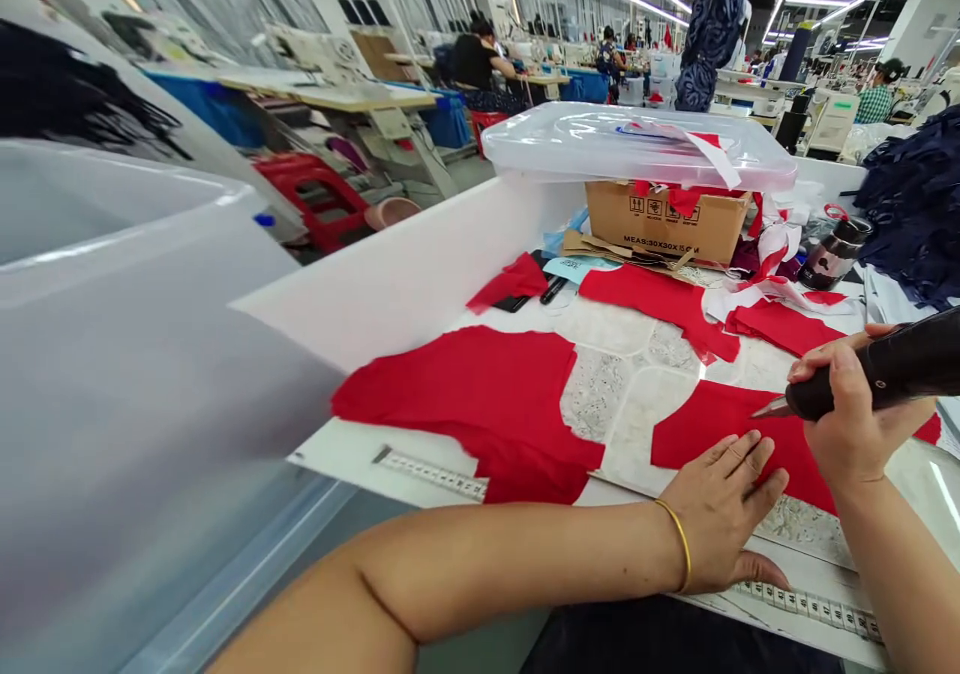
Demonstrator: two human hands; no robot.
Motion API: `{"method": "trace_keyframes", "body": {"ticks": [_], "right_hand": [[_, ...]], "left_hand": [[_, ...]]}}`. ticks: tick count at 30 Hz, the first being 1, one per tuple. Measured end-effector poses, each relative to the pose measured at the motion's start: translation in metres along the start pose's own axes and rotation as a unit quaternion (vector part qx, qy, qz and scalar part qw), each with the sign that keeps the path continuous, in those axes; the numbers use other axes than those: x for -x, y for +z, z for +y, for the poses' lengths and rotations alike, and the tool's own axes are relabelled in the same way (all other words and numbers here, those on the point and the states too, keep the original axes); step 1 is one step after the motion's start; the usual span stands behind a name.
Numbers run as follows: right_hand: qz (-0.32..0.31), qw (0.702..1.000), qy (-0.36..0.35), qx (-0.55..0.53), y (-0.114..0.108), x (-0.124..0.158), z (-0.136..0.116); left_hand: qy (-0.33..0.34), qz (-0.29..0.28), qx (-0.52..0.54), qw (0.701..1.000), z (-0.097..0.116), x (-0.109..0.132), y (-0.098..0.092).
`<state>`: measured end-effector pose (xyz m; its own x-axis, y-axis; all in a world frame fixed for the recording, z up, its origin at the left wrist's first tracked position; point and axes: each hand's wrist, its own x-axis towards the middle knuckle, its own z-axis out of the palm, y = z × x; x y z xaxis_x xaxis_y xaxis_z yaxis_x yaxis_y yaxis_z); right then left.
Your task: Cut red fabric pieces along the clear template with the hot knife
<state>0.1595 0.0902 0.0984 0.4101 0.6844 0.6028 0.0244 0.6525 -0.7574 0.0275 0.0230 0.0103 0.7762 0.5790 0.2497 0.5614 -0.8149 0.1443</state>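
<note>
My left hand (724,509) lies flat with its fingers spread, the fingertips on a cut red fabric piece (694,424) and the thumb over the table edge. My right hand (862,414) is wrapped round a thick black handheld tool (915,359) with a pointed metal tip. That tip is at the red fabric, just beyond my left fingertips; whether it touches cannot be made out. To the left lies a larger red fabric piece (480,384), its lower part folded over the edge. A measuring tape (817,606) runs along the front edge beneath my left thumb.
A cardboard box (664,222) under a clear plastic lid (637,149) stands at the back. More red pieces (645,294), a black bottle (834,254) and dark blue fabric strips (915,204) lie around it. A white upright panel (405,274) and a translucent bin (135,374) bound the left.
</note>
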Motion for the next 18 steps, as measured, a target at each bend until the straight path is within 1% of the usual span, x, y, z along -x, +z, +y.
{"method": "trace_keyframes", "body": {"ticks": [4,7,9,14,18], "right_hand": [[-0.04,0.998,0.019,-0.054,0.029,0.019,-0.008],[-0.082,0.992,0.04,-0.085,0.049,0.033,-0.012],[-0.102,0.989,0.041,-0.098,0.058,0.041,-0.012],[-0.119,0.986,0.043,-0.111,0.069,0.05,-0.01],[-0.123,0.984,0.052,-0.117,0.071,0.052,-0.007]], "left_hand": [[0.002,0.013,0.014,1.0,-0.002,-0.002,0.004],[0.021,0.015,0.02,0.999,-0.002,0.0,0.002],[0.023,0.02,0.026,0.999,-0.001,0.002,-0.001],[-0.011,0.015,0.054,0.998,0.001,0.003,-0.006],[-0.01,-0.01,0.059,0.998,0.004,0.001,-0.008]]}}
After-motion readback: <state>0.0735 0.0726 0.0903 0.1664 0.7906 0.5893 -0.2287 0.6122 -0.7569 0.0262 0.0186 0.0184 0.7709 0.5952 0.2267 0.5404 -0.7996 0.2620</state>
